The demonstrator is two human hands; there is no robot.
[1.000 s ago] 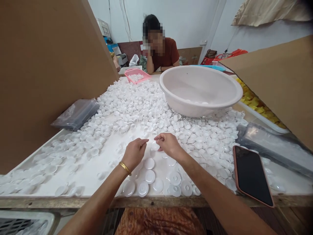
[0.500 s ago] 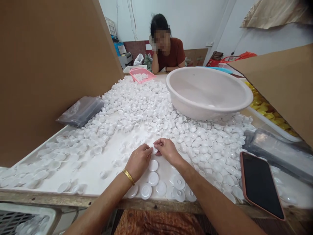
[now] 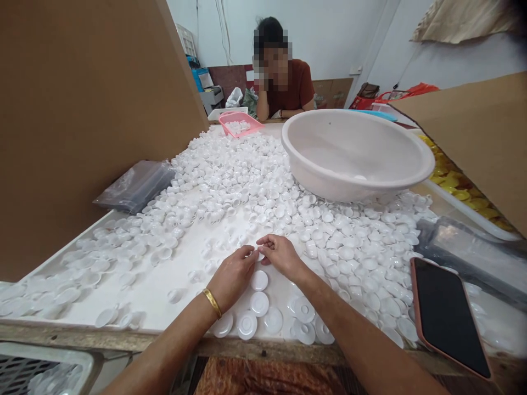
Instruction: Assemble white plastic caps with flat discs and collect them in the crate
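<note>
Piece (image 3: 261,256), mostly hidden, axis unclear, pinched between left hand (image 3: 235,275) and right hand (image 3: 284,258).

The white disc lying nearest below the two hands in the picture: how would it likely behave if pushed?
The white disc lies flat on the white tabletop, so a push would probably slide it rather than roll it. Its crisp round rim suggests stiffness. Its small size and shine hint at a light, somewhat slippery piece.

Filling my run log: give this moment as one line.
left hand: fingertips at white piece | right hand: same piece | nearby: white discs, phone, basin
</note>
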